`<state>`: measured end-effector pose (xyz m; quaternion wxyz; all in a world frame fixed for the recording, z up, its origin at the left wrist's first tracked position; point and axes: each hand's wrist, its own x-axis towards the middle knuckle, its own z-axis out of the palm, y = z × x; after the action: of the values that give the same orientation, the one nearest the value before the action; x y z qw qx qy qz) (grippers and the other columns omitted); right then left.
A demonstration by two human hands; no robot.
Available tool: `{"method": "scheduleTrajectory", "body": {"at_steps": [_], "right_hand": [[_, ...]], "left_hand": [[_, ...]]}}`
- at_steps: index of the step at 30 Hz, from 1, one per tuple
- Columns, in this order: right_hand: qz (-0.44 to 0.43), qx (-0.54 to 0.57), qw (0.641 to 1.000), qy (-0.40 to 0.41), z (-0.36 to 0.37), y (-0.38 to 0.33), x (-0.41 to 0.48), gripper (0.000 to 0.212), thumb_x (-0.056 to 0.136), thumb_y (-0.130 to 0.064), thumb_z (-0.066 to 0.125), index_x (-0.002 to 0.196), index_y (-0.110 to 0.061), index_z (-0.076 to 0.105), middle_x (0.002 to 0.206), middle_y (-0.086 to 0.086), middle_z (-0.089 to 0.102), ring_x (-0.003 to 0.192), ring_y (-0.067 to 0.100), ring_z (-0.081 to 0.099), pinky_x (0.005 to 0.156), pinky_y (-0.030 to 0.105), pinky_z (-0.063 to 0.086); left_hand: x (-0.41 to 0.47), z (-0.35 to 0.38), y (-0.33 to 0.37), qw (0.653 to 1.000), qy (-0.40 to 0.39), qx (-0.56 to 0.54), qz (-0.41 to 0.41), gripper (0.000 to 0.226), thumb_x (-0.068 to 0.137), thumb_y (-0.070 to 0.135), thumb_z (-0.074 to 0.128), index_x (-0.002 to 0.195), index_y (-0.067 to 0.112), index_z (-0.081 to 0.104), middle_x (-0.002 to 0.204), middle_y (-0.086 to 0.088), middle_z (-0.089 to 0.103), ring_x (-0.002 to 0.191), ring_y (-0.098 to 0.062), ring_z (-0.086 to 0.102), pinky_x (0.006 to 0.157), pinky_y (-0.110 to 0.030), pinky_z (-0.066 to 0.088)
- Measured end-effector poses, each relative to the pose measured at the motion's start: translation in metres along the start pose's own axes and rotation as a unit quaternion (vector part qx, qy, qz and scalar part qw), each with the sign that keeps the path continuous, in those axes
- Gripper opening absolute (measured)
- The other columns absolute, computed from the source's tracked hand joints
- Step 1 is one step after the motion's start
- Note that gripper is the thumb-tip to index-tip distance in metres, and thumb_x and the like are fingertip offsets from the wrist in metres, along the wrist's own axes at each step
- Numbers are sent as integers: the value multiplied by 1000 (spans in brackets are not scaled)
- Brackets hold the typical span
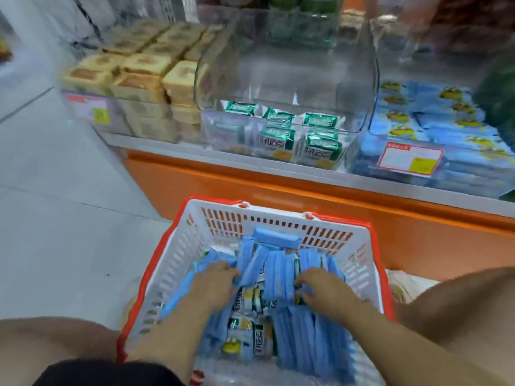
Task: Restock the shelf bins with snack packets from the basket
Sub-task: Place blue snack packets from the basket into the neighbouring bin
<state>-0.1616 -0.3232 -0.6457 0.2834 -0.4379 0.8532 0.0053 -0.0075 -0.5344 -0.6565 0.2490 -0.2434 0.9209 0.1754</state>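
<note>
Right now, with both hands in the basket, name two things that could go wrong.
1. Green packets lie mixed among the blue packets under the left hand and right hand; one could reach the wrong bin.
2. The lid of the green-packet bin is raised; blue packets could land there.

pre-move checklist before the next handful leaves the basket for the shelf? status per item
1. Left hand in the basket, on the blue packets: ok.
2. Right hand on the same packets: ok.
3. Firm hold on a bundle: cannot tell, fingers buried and blurred.
4. Matching blue bin on the shelf, at right: ok, in view.
5. Free room in the blue bin: cannot tell, looks well filled.
6. Middle bin lid raised: ok; green packets sit low.
</note>
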Motion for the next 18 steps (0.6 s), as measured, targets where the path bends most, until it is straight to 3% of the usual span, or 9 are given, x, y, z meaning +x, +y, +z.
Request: {"method": "scheduleTrajectory", "body": {"at_steps": [2, 5, 8, 13, 15, 18], "right_hand": [[-41, -44, 998, -25, 10, -6, 14, 32, 93, -21, 47, 121, -19, 63, 121, 6, 58, 115, 29, 54, 88, 42, 50], [-111, -110, 986, -52, 28, -12, 35, 47, 96, -12, 51, 142, -19, 46, 148, 12, 36, 134, 33, 38, 101, 48, 43], [-152, -169, 971, -76, 43, -16, 46, 65, 95, -7, 56, 152, -21, 29, 164, 13, 2, 147, 39, 13, 108, 58, 35], [-157, -254, 947, -119, 67, -15, 58, 78, 97, -17, 60, 156, -32, 11, 161, 12, -25, 148, 45, -12, 112, 67, 20], [-138, -262, 945, -140, 70, -17, 63, 80, 97, -20, 60, 156, -36, 9, 159, 10, -29, 147, 46, -15, 113, 67, 19], [-108, -255, 950, -143, 62, -25, 65, 74, 92, -11, 64, 153, -25, 25, 162, 12, -20, 147, 50, -8, 108, 60, 36]], "left_hand": [[2, 15, -11, 997, -57, 41, -37, 58, 95, 29, 58, 147, 40, 35, 162, -4, 12, 149, -34, 9, 113, -57, 28], [6, 22, -15, 991, -106, 54, -60, 72, 93, 36, 61, 152, 42, 22, 164, -4, -4, 151, -35, -8, 114, -64, 17], [9, 28, -15, 988, -126, 56, -64, 77, 92, 43, 64, 153, 42, 18, 164, -3, -6, 150, -36, -13, 113, -66, 14], [8, 39, -15, 986, -141, 58, -71, 82, 92, 47, 63, 155, 42, 11, 165, -2, -6, 149, -40, -15, 113, -71, 11], [9, 39, -15, 985, -147, 59, -74, 83, 92, 50, 62, 155, 43, 9, 165, -2, -7, 149, -41, -16, 113, -71, 11], [9, 39, -13, 985, -148, 53, -75, 85, 90, 49, 64, 155, 45, 8, 165, -1, -6, 149, -41, -17, 114, -71, 8]]}}
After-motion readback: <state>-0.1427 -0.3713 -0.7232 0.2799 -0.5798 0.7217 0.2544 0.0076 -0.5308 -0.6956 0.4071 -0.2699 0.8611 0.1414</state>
